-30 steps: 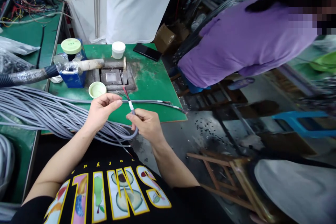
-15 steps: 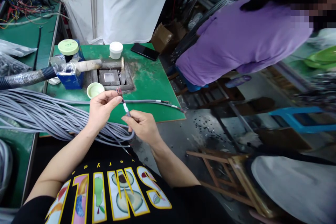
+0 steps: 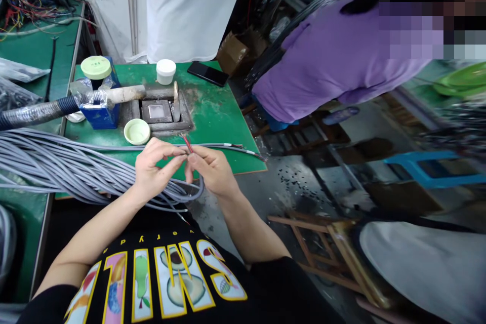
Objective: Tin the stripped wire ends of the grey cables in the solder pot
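Note:
My right hand (image 3: 214,169) pinches a grey cable (image 3: 201,187) near its stripped end, where thin red wires (image 3: 187,142) stick up between thumb and finger. Close against it, my left hand (image 3: 154,169) is closed in a pinch on thin wires of the same end; the tips there are partly hidden by the fingers. A large bundle of grey cables (image 3: 76,162) runs in from the left under my left forearm. Two more cable ends (image 3: 246,151) with white bands lie on the green board beyond my hands.
Past my hands, a small metal-topped pot (image 3: 155,111) is set in the green tabletop (image 3: 216,111). Around it are an open pale tub (image 3: 137,132), a white lidded tub (image 3: 166,71), a phone (image 3: 207,74), a blue box (image 3: 100,116) and a hose (image 3: 41,111). A person in purple (image 3: 322,66) sits at right.
Both hands have come together and slightly toward me. My left fingers have shifted from the wire tips to beside my right thumb, and red wires now show above the right fingers.

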A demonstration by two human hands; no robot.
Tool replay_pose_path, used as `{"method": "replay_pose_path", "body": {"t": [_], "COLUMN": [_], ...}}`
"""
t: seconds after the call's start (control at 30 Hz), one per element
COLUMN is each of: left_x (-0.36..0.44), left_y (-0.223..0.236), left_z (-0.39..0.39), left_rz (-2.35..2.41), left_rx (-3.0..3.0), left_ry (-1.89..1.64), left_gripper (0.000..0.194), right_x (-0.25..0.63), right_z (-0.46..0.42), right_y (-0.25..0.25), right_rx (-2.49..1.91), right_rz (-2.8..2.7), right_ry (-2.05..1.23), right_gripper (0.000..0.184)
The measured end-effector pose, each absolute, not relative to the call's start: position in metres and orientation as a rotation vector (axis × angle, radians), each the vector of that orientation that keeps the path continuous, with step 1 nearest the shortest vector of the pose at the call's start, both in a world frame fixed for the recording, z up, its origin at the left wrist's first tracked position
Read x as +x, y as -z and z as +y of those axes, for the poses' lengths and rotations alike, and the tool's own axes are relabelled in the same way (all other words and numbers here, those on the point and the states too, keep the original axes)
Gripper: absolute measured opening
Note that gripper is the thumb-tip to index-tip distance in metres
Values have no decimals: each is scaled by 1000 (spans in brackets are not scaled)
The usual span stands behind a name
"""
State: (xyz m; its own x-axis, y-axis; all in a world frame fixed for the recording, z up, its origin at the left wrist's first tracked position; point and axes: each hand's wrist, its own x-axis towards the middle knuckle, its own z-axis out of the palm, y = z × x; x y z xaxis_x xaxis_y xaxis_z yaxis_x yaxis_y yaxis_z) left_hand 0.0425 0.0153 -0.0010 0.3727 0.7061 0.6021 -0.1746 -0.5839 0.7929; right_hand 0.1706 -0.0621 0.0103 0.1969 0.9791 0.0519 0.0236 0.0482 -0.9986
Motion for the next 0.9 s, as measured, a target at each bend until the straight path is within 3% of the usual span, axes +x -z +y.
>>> {"method": "replay_pose_path", "body": {"t": [0.33,0.6,0.7,0.9], "left_x": [55,51,39,4], "left_y": [13,21,29,52], "left_z": [7,13,18,24], "left_rz": [584,650,718,786], "left_rx": [910,758,906,1897], "left_ry": [-1107,-1143,-1099,-971], "left_gripper": [32,37,31,9], "right_x": [161,161,162,165], "right_z": [-48,-23,-4,58], "right_y": [-11,-12,-14,-9], "right_rx": [-1320,-1329,-1374,-1643], "right_rz": [-1147,-1376,-1448,-1732], "right_ry": [-419,-359,-389,-625], "right_gripper": [9,15,18,29]}}
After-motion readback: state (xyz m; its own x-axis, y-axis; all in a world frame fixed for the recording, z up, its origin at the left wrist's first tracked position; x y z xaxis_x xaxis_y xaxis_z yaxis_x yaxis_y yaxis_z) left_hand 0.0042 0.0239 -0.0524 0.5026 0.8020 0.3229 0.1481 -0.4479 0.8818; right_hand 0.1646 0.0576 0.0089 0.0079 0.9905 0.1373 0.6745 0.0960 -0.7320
